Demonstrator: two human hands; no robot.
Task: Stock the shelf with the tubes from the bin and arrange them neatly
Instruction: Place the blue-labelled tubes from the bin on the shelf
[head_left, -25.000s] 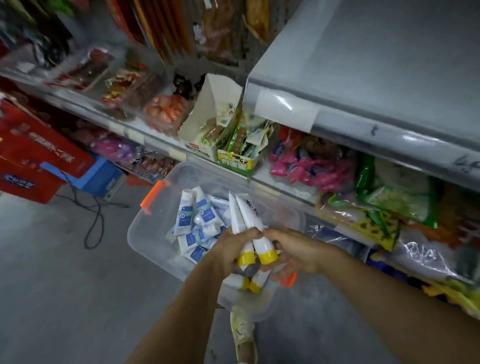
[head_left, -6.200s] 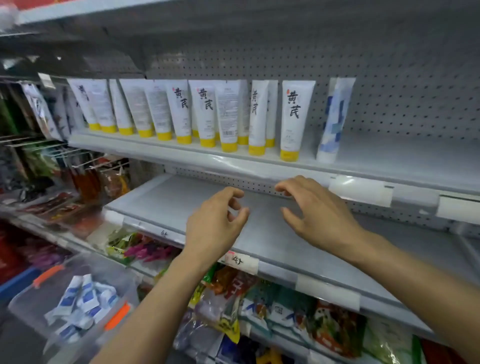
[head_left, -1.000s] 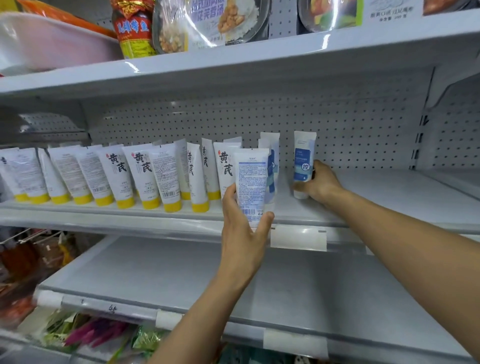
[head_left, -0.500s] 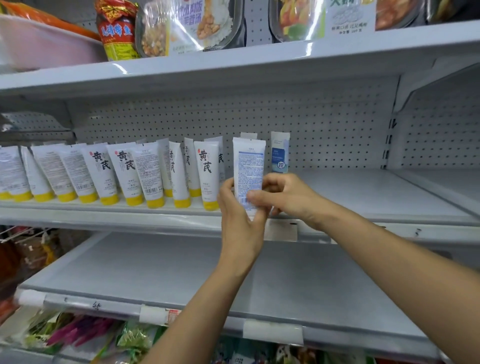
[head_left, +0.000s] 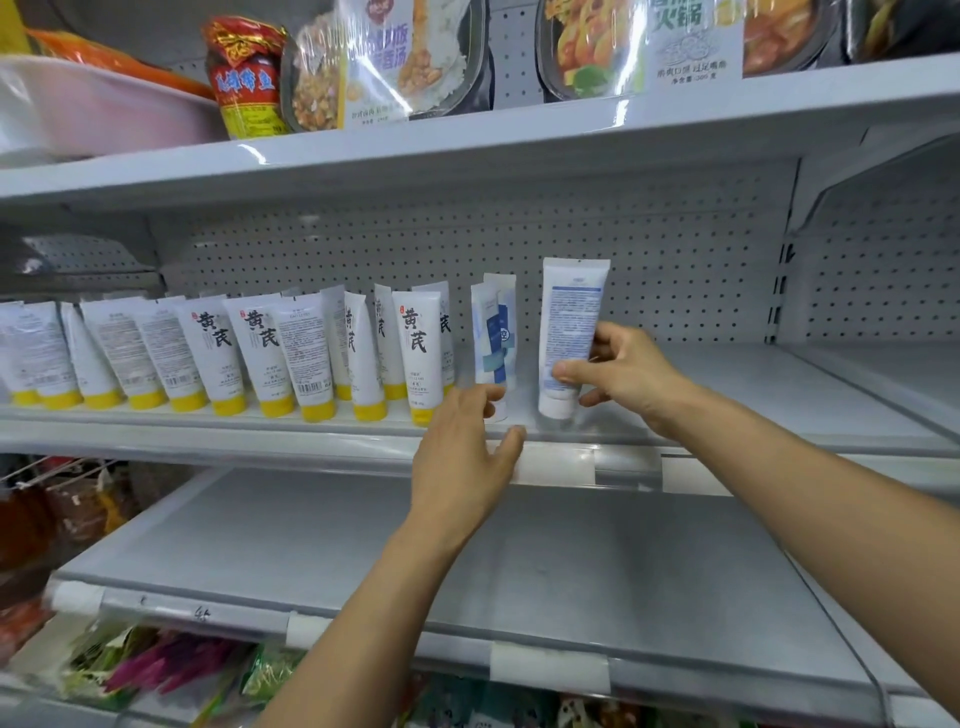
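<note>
Tubes with yellow caps (head_left: 218, 353) stand cap-down in a long row along the front edge of the middle shelf (head_left: 779, 384), starting at its left end and running to about its middle; some show black characters, others fine print and barcodes. Just right of that row stand two blue-and-white tubes (head_left: 493, 338), one behind the other, close to the front edge. The left hand (head_left: 462, 462) is raised in front of them, fingers loosely spread and curled, gripping nothing; its fingertips are at the base of the front blue-and-white tube, and whether they touch it cannot be told. Its thumb lies against the shelf's front lip. Further right, the right hand (head_left: 628, 379) pinches a white tube (head_left: 569, 338) between thumb and fingers around its lower half. That tube is upright, cap down, printed back facing out, its cap at or just above the shelf near the front edge, beside the blue-and-white pair. The right part of the shelf is bare. Food packets (head_left: 395, 57) line the shelf above, and a lower shelf (head_left: 571, 571) lies bare under the forearms.
</note>
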